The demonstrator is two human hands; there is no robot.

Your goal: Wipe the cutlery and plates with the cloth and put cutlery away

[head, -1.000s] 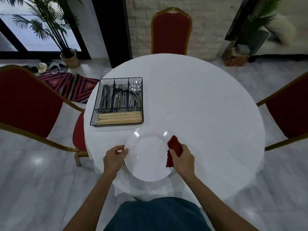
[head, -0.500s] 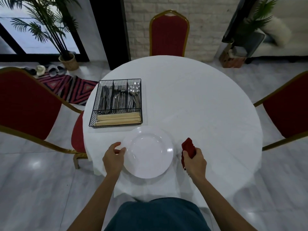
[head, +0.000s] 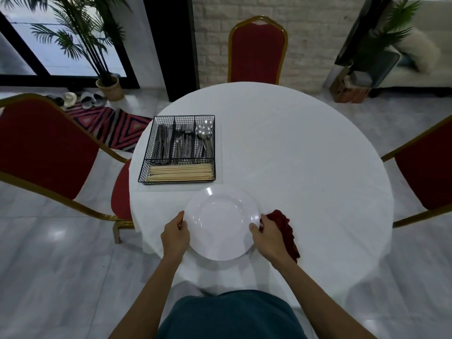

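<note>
Head view: left hand (head: pixel 175 234) and right hand (head: pixel 269 237) pinch plate (head: pixel 221 223) at opposite rims; cloth (head: pixel 285 225) beside right hand.

The left hand's (head: pixel 175 234) fingers slip out of sight under the plate (head: pixel 221 223) rim. The right hand (head: pixel 269 238) hides the red cloth's (head: pixel 285 225) inner side, and I can't tell whether it pinches cloth or rim. Beyond the left hand, the cutlery (head: pixel 182 145) is too small to tell piece from piece behind the wire basket's (head: pixel 176 181) mesh.
</note>
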